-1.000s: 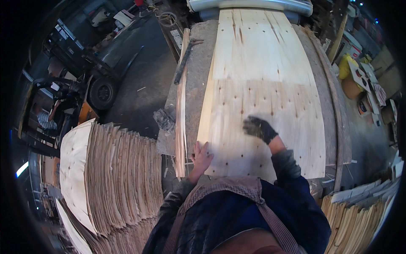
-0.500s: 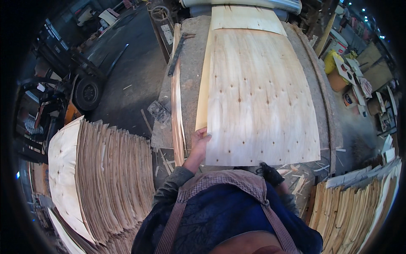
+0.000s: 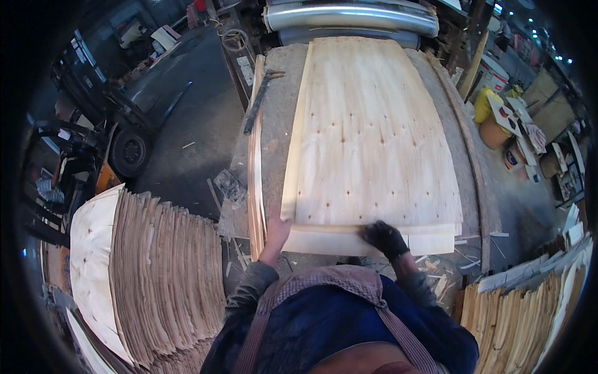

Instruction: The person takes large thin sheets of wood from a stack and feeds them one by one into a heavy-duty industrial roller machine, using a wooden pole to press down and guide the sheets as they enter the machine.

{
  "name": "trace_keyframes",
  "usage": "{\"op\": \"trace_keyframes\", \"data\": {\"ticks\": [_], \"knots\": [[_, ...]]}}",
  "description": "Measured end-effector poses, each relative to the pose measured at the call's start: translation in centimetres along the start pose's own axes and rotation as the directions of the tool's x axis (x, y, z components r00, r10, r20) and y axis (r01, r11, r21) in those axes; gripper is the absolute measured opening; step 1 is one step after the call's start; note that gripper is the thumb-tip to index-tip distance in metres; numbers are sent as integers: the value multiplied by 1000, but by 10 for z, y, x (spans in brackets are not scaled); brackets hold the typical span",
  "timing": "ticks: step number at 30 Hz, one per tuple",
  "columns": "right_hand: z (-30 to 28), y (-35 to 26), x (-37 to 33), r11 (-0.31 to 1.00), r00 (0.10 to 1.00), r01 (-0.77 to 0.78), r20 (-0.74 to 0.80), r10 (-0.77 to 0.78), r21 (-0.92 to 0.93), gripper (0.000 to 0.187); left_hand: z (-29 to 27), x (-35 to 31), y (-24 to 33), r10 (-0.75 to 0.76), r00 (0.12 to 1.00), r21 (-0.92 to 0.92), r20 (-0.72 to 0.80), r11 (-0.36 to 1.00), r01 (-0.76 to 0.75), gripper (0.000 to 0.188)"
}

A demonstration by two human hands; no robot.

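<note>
A large pale wood veneer sheet (image 3: 374, 162) with rows of dark knots lies lengthwise in front of me. Beneath it, the strip of a lower sheet (image 3: 330, 243) shows along the near edge, and a yellowish margin shows on the left. My bare left hand (image 3: 277, 234) is at the near left corner, touching the sheets' side; its fingers are smeared by motion. In a dark glove, my right hand (image 3: 385, 239) is bent over the upper sheet's near edge, right of the middle, with its fingers closed on that edge.
Beyond the sheets are shiny metal rollers (image 3: 352, 22). A hammer-like tool (image 3: 258, 103) lies on narrow wood strips (image 3: 255, 174) to the left. Veneer stacks stand at my left (image 3: 168, 274) and right (image 3: 511, 318). A forklift (image 3: 128, 146) is at far left.
The upper sheet has slid toward me, away from the rollers, and now lies over the lower one. My left hand has moved left and nearer; the gloved right hand has come up onto the near edge.
</note>
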State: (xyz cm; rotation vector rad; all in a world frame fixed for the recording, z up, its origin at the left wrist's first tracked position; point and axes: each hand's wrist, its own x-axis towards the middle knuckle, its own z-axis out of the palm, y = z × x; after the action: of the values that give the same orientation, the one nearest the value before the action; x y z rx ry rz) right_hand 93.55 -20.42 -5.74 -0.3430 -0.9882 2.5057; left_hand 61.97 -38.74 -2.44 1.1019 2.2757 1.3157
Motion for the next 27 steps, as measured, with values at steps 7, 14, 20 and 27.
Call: {"op": "trace_keyframes", "data": {"ticks": [7,14,20,27], "knots": [[1,-62,119,869,983,183,84,-163,-459,32,29,-38,-9,-230,973,374,-10,902,216,88],[48,-82,170,996,940,0,-339,32,95,35,27,-31,10,-372,921,395,-115,834,386,88],[37,-24,83,963,965,-243,-68,252,117,43,10,-16,-37,-104,993,143,-61,983,112,58],[65,4,0,925,926,-344,-104,363,161,37,-16,-14,13,-390,921,-653,-15,701,286,21]]}}
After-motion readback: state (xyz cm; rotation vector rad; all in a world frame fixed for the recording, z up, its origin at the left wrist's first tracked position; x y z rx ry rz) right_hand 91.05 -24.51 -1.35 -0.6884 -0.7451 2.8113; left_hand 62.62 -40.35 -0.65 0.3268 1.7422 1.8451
